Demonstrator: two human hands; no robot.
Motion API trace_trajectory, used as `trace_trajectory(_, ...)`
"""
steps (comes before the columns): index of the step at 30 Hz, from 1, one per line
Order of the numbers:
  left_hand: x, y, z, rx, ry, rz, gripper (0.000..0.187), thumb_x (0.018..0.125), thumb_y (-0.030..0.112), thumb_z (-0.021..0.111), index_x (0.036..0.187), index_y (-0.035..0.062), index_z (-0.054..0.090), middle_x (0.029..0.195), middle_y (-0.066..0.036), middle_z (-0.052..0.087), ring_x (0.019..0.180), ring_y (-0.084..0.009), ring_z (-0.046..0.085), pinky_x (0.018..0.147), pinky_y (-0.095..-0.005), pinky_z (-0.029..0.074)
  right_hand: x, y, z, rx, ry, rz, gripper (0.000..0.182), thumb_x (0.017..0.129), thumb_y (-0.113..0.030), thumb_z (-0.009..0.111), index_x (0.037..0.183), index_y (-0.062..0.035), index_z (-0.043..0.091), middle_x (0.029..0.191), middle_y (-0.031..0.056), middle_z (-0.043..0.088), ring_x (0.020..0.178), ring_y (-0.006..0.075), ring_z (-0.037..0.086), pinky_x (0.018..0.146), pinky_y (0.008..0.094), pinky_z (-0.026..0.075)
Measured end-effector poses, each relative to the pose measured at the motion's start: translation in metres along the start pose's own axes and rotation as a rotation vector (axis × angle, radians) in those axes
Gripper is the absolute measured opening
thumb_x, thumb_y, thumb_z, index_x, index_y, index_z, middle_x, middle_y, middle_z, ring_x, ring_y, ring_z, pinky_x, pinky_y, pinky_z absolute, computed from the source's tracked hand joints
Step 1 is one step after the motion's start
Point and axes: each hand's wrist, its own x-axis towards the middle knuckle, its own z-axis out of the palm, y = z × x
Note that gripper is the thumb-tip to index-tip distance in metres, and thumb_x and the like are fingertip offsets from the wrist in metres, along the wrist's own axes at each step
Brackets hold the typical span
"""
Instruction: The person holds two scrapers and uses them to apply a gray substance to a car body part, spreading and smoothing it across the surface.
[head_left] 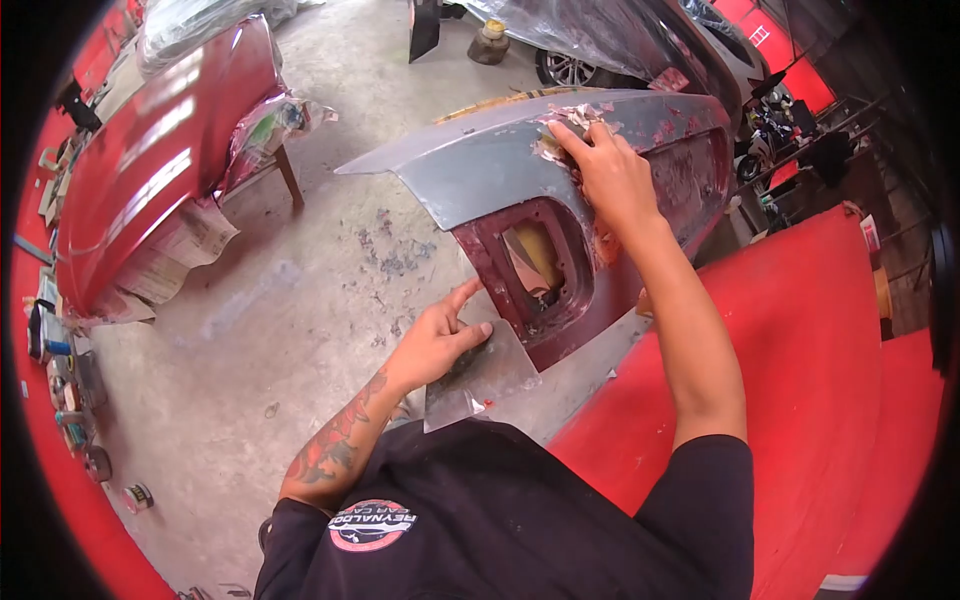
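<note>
On the grey panel (475,170), my right grip (615,178) touches flaky paint (548,150), can't tell if it's pinching; my left grip (432,347) pinches a thin sheet (508,368).

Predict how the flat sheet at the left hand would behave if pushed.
The flat sheet is probably stiff, since it shows no obvious sag beyond the left hand. Its thin-looking edge suggests it is light for its size. Its shiny surface could be slippery.
</note>
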Motion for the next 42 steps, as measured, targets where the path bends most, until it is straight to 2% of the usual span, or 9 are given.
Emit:
trace_trajectory(8, -0.002, 0.005, 0.0, -0.07, -0.059, -0.065, 0.067, 0.091, 0.022, 0.062, 0.144, -0.0072, 0.033, 0.054, 0.004, 0.043, 0.055, -0.0051, 0.04, 0.061, -0.0234, 0.04, -0.024, -0.018, -0.016, 0.014, -0.086, 0.016, 0.064, 0.08, 0.005, 0.054, 0.134, -0.0297, 0.054, 0.108, 0.0118, 0.06, 0.094, 0.0332, 0.062, 0.073, 0.045, 0.055)
trace_trajectory(10, 0.007, -0.017, 0.004, -0.06, 0.052, 0.097, 0.069, 0.091, 0.021, 0.062, 0.146, -0.0058, 0.03, 0.055, 0.006, 0.043, 0.054, -0.0039, 0.039, 0.058, -0.0227, 0.037, -0.012, -0.007, -0.005, -0.001, -0.033, 0.034, 0.062, 0.081, 0.004, 0.054, 0.133, -0.0292, 0.055, 0.107, 0.0118, 0.059, 0.094, 0.0333, 0.062, 0.074, 0.045, 0.054)
trace_trajectory(14, 0.002, 0.0, -0.001, -0.058, -0.016, 0.006, 0.07, 0.091, 0.021, 0.061, 0.147, -0.0049, 0.027, 0.056, 0.007, 0.043, 0.053, -0.0034, 0.038, 0.058, -0.0218, 0.037, -0.025, -0.02, -0.016, -0.015, -0.083, -0.029, 0.046, 0.089, -0.009, 0.051, 0.131, -0.0271, 0.055, 0.099, 0.0122, 0.056, 0.087, 0.0346, 0.063, 0.065, 0.0459, 0.055)
trace_trajectory(23, -0.003, 0.015, -0.002, -0.087, -0.095, -0.025, 0.073, 0.091, 0.02, 0.061, 0.149, -0.003, 0.024, 0.056, 0.007, 0.045, 0.052, -0.0034, 0.037, 0.052, -0.0225, 0.032, -0.017, -0.034, -0.015, -0.015, 0.02, -0.02, 0.045, 0.085, -0.008, 0.055, 0.126, -0.0258, 0.057, 0.095, 0.0116, 0.055, 0.082, 0.033, 0.062, 0.062, 0.0438, 0.056)
trace_trajectory(25, -0.006, 0.022, -0.001, -0.08, -0.061, -0.047, 0.069, 0.091, 0.019, 0.061, 0.149, 0.0007, 0.028, 0.056, 0.008, 0.037, 0.051, -0.0029, 0.03, 0.052, -0.0222, 0.027, -0.031, -0.052, -0.028, 0.003, -0.153, 0.028, 0.057, 0.083, 0.002, 0.052, 0.132, -0.027, 0.055, 0.101, 0.0123, 0.057, 0.09, 0.0345, 0.062, 0.069, 0.0461, 0.054)
trace_trajectory(28, -0.005, 0.023, -0.004, -0.076, -0.082, -0.06, 0.072, 0.091, 0.023, 0.061, 0.149, -0.0016, 0.027, 0.055, 0.006, 0.044, 0.051, -0.0048, 0.038, 0.052, -0.024, 0.033, -0.018, -0.034, -0.016, -0.018, -0.068, 0.04, 0.042, 0.089, -0.009, 0.051, 0.127, -0.0246, 0.057, 0.099, 0.0121, 0.056, 0.086, 0.0345, 0.062, 0.066, 0.046, 0.056)
trace_trajectory(34, 0.0, 0.005, -0.005, 0.052, -0.059, 0.001, 0.073, 0.09, 0.024, 0.061, 0.15, -0.0001, 0.026, 0.056, 0.005, 0.044, 0.051, -0.0053, 0.038, 0.051, -0.0245, 0.033, -0.016, -0.031, -0.022, -0.021, -0.153, 0.031, 0.042, 0.091, -0.01, 0.048, 0.128, -0.0272, 0.056, 0.105, 0.0133, 0.057, 0.09, 0.0357, 0.063, 0.071, 0.0475, 0.055)
trace_trajectory(36, 0.0, 0.009, -0.006, -0.009, -0.066, -0.018, 0.073, 0.09, 0.024, 0.062, 0.149, -0.0002, 0.027, 0.056, 0.005, 0.044, 0.051, -0.0053, 0.039, 0.05, -0.0248, 0.033, -0.023, -0.033, -0.019, -0.001, -0.12, 0.015, 0.058, 0.083, 0.001, 0.053, 0.133, -0.0296, 0.053, 0.102, 0.0117, 0.057, 0.091, 0.0345, 0.062, 0.071, 0.0482, 0.054)
trace_trajectory(42, -0.005, 0.019, -0.006, -0.032, -0.079, -0.042, 0.07, 0.091, 0.022, 0.062, 0.149, 0.0008, 0.029, 0.056, 0.007, 0.04, 0.051, -0.0037, 0.035, 0.05, -0.0233, 0.03, 0.02, 0.007, -0.005, -0.011, -0.126, 0.057, 0.055, 0.087, -0.002, 0.05, 0.135, -0.0287, 0.052, 0.105, 0.0131, 0.058, 0.089, 0.0361, 0.063, 0.074, 0.0479, 0.052)
